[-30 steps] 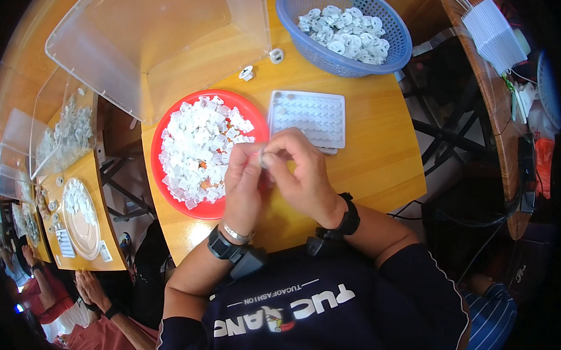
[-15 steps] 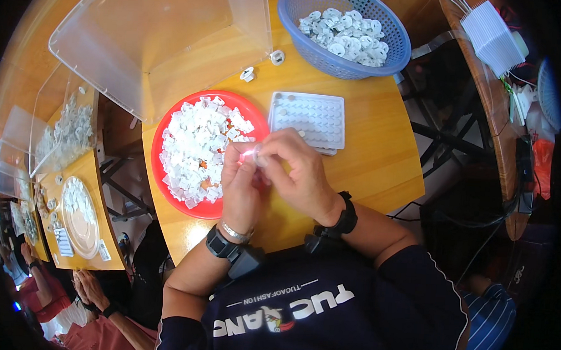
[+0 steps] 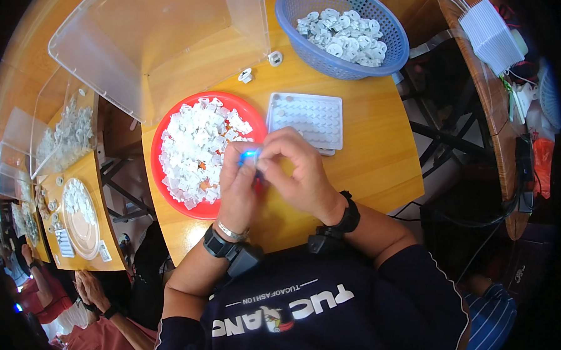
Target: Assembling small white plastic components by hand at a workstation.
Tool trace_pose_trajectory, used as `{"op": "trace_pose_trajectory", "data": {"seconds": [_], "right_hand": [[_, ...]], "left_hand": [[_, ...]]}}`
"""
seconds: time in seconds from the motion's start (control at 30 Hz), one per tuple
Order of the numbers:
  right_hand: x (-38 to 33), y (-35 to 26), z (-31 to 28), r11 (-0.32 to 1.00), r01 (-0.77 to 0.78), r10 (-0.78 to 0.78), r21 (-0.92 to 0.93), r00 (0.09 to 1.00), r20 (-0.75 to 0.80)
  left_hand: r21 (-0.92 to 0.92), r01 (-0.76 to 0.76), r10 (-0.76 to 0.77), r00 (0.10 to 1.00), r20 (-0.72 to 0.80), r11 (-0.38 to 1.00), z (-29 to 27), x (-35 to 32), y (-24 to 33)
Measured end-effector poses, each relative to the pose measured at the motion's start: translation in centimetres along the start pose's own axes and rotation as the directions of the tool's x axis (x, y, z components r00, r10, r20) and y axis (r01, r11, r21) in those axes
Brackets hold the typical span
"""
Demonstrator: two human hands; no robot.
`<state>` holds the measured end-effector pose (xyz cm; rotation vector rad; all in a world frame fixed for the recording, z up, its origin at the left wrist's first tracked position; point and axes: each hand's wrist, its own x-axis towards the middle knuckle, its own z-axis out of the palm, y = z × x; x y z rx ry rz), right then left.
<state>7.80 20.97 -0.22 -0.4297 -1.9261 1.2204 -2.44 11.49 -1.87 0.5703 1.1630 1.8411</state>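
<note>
My left hand [image 3: 237, 189] is closed, pinching a small part that glows blue [image 3: 251, 154] between thumb and fingers. My right hand [image 3: 302, 173] meets it there, its thumb and forefinger closed on the near side of the same lit part; the fingers hide most of its shape. Both hands hover over the right rim of a red round tray [image 3: 158, 154] heaped with small white plastic pieces [image 3: 197, 146]. Just beyond my right hand lies a white tray with rows of small pockets [image 3: 327, 103], a few little discs in its far left pockets.
A blue plastic basket [image 3: 298, 50] of white round parts stands at the far right. At the far left is a clear plastic bin [image 3: 166, 63]. Two round white parts [image 3: 245, 75] lie between them. Another person's hands [image 3: 91, 290] are near a side table at left.
The light in the part between my fingers has turned from pinkish red to blue. Both hands stay in nearly the same place.
</note>
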Motion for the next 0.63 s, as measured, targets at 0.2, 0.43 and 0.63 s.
{"op": "trace_pose_trajectory", "data": {"seconds": [0.2,0.43,0.63], "right_hand": [[0.1,-0.6,0.0,0.996,-0.049,0.045,-0.076,0.998,-0.044],[0.0,-0.7,0.5,0.996,-0.071,0.069,-0.052,0.997,-0.037],[-0.7,1.1,1.3,0.987,-0.153,0.154,0.044,0.988,-0.031]], "left_hand": [[-0.091,0.076,-0.068,0.993,0.094,0.993,0.7,0.4,1.2],[-0.167,0.092,-0.078,0.993,0.085,0.982,0.6,0.1,0.5],[-0.164,0.047,-0.042,0.998,0.038,0.985,0.2,-0.2,-0.9]]}}
